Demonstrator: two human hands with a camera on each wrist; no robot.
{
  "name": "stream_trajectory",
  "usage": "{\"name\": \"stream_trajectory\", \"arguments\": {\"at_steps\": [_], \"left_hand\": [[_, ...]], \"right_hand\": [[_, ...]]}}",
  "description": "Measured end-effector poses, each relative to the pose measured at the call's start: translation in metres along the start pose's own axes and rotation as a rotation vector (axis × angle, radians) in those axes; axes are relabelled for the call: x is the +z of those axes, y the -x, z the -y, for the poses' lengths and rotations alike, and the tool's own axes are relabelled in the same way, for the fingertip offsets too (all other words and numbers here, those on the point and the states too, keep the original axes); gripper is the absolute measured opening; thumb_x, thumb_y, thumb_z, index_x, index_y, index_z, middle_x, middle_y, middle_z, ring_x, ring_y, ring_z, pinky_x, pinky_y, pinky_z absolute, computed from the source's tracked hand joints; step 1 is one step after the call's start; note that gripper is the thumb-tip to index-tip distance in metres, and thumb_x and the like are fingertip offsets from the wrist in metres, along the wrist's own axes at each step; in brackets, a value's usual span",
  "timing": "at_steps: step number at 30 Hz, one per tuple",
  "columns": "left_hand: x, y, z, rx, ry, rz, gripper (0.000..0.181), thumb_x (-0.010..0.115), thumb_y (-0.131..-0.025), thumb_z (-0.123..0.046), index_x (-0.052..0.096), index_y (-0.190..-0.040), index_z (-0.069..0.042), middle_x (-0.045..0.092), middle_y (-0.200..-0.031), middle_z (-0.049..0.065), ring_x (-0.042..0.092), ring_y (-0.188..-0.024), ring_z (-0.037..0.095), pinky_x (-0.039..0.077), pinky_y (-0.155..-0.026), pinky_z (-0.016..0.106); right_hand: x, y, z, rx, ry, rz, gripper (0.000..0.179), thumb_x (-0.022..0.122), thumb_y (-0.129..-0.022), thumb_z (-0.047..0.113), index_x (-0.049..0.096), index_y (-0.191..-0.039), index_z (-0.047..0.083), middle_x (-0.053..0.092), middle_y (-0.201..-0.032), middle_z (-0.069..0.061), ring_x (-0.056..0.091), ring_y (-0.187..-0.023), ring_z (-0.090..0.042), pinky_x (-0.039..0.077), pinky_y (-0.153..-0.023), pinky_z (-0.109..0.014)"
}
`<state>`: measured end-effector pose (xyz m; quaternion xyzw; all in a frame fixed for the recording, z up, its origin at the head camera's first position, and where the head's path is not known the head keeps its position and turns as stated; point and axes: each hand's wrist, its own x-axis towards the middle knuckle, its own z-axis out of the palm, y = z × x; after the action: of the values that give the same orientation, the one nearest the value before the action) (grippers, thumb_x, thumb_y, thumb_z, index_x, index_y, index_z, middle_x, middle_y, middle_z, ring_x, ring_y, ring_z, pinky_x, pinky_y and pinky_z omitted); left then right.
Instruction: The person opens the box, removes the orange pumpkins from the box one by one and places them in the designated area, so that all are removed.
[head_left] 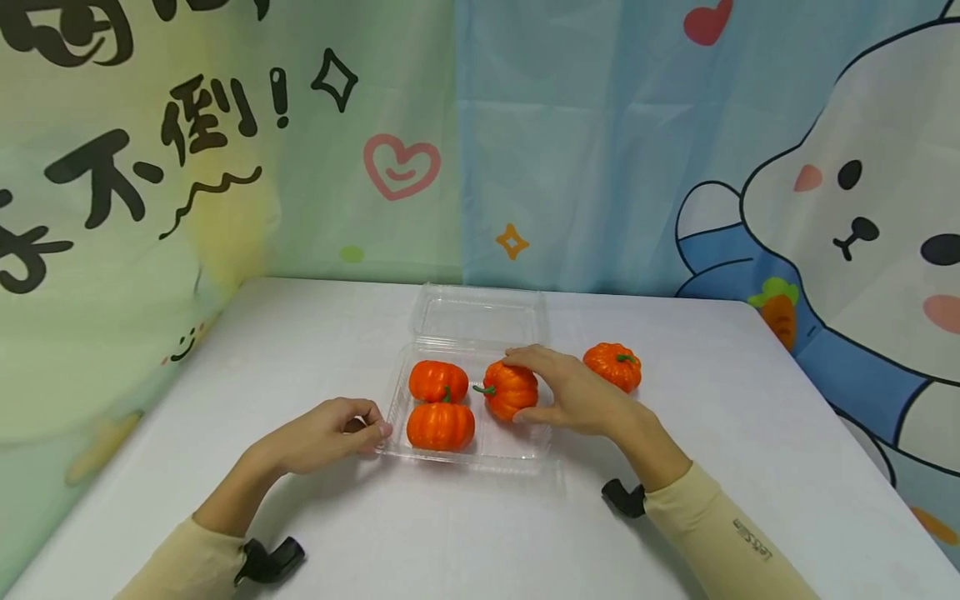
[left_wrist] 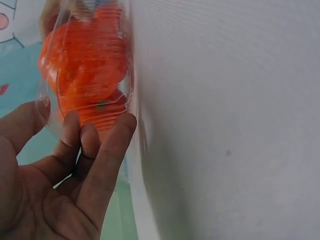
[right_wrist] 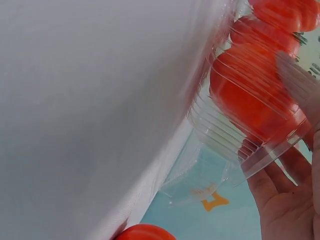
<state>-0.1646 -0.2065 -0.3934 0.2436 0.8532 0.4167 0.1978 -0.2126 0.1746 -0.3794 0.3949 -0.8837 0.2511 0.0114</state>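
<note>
A clear plastic clamshell box point(head_left: 510, 446) lies on the table with its lid point(head_left: 480, 315) folded back. On the box's left side, my left hand point(head_left: 330, 435) pinches the rim between thumb and fingers; the left wrist view shows the thumb point(left_wrist: 30, 117) at that edge. Inside, two small orange pumpkins, one at the back point(head_left: 437, 381) and one in front point(head_left: 440, 427), sit in the left half. My right hand point(head_left: 573, 390) grips a third orange pumpkin point(head_left: 510, 392) in the right half, its green stem pointing left. Through the box wall, the right wrist view shows this pumpkin point(right_wrist: 250, 90).
Another orange pumpkin point(head_left: 612, 367) rests on the white table point(head_left: 480, 533), right of the box and behind my right forearm. A printed cloth backdrop point(head_left: 585, 167) hangs along the table's far edge. Black wrist mounts point(head_left: 273, 560) stick out from both sleeves.
</note>
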Motion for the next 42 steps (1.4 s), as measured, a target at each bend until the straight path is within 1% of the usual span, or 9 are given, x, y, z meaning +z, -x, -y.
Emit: {"name": "stream_trajectory", "arguments": {"at_steps": [3, 7, 12, 21, 24, 30, 33, 37, 42], "left_hand": [[0.000, 0.001, -0.001, -0.005, -0.004, 0.000, 0.024, 0.061, -0.105, -0.032, 0.066, -0.100, -0.010, 0.071, -0.091, 0.003, 0.074, -0.087, 0.019, 0.053, -0.078, 0.026], [0.000, 0.003, -0.002, -0.004, -0.017, -0.007, 0.024, 0.060, -0.105, -0.032, 0.067, -0.101, -0.009, 0.071, -0.090, 0.002, 0.073, -0.087, 0.019, 0.052, -0.077, 0.026], [-0.001, 0.001, 0.000, 0.006, -0.016, -0.007, 0.023, 0.061, -0.104, -0.031, 0.067, -0.102, -0.009, 0.071, -0.090, 0.002, 0.073, -0.087, 0.019, 0.052, -0.076, 0.026], [-0.001, 0.000, 0.000, 0.011, -0.018, 0.001, 0.019, 0.061, -0.104, -0.029, 0.067, -0.101, -0.011, 0.069, -0.090, 0.000, 0.072, -0.086, 0.020, 0.051, -0.075, 0.025], [-0.001, 0.001, 0.000, 0.009, -0.014, 0.001, 0.019, 0.061, -0.104, -0.029, 0.067, -0.101, -0.011, 0.069, -0.091, -0.001, 0.072, -0.087, 0.020, 0.051, -0.076, 0.025], [-0.002, 0.000, 0.000, 0.013, -0.044, -0.001, 0.021, 0.060, -0.105, -0.031, 0.066, -0.099, -0.012, 0.070, -0.089, 0.001, 0.071, -0.084, 0.019, 0.050, -0.074, 0.025], [-0.002, -0.001, -0.001, 0.018, -0.054, -0.001, 0.022, 0.060, -0.105, -0.033, 0.066, -0.098, -0.013, 0.070, -0.088, 0.002, 0.071, -0.084, 0.018, 0.050, -0.072, 0.025], [-0.002, -0.001, -0.001, 0.017, -0.053, 0.000, 0.023, 0.060, -0.105, -0.033, 0.066, -0.098, -0.012, 0.070, -0.088, 0.002, 0.072, -0.084, 0.018, 0.050, -0.074, 0.025], [-0.002, 0.002, 0.000, 0.019, -0.059, -0.006, 0.023, 0.060, -0.105, -0.032, 0.066, -0.099, -0.011, 0.069, -0.087, 0.002, 0.070, -0.083, 0.018, 0.050, -0.073, 0.025]], "right_hand": [[0.001, 0.001, 0.000, -0.005, -0.002, -0.016, 0.071, 0.087, -0.085, 0.028, 0.053, -0.145, 0.012, 0.052, -0.145, -0.005, 0.055, -0.132, -0.025, 0.049, -0.107, -0.045], [0.001, 0.002, 0.000, -0.020, -0.011, -0.054, 0.075, 0.086, -0.086, 0.027, 0.049, -0.150, 0.014, 0.047, -0.144, -0.004, 0.054, -0.130, -0.024, 0.051, -0.106, -0.043], [-0.002, 0.004, -0.001, -0.036, -0.016, -0.086, 0.074, 0.087, -0.085, 0.024, 0.051, -0.149, 0.016, 0.046, -0.142, -0.006, 0.053, -0.130, -0.024, 0.051, -0.105, -0.043], [-0.004, 0.007, -0.004, -0.063, -0.024, -0.096, 0.071, 0.087, -0.085, 0.025, 0.053, -0.147, 0.017, 0.046, -0.140, -0.006, 0.053, -0.128, -0.024, 0.052, -0.103, -0.043], [-0.005, 0.008, -0.005, -0.066, -0.029, -0.103, 0.071, 0.088, -0.084, 0.024, 0.053, -0.146, 0.016, 0.046, -0.141, -0.006, 0.053, -0.128, -0.024, 0.053, -0.103, -0.043], [-0.011, 0.009, -0.005, -0.069, -0.058, -0.109, 0.072, 0.087, -0.085, 0.022, 0.050, -0.146, 0.011, 0.046, -0.150, -0.008, 0.050, -0.136, -0.027, 0.049, -0.107, -0.046], [-0.015, 0.010, -0.006, -0.076, -0.072, -0.131, 0.074, 0.088, -0.084, 0.020, 0.047, -0.145, 0.009, 0.048, -0.148, -0.008, 0.053, -0.132, -0.026, 0.052, -0.103, -0.047], [-0.017, 0.011, -0.007, -0.068, -0.072, -0.155, 0.075, 0.088, -0.083, 0.022, 0.046, -0.144, 0.010, 0.051, -0.143, -0.006, 0.056, -0.126, -0.022, 0.056, -0.097, -0.045], [-0.019, 0.017, -0.008, -0.036, -0.077, -0.165, 0.074, 0.087, -0.085, 0.028, 0.047, -0.146, 0.012, 0.050, -0.144, -0.002, 0.055, -0.129, -0.019, 0.054, -0.100, -0.042]]}}
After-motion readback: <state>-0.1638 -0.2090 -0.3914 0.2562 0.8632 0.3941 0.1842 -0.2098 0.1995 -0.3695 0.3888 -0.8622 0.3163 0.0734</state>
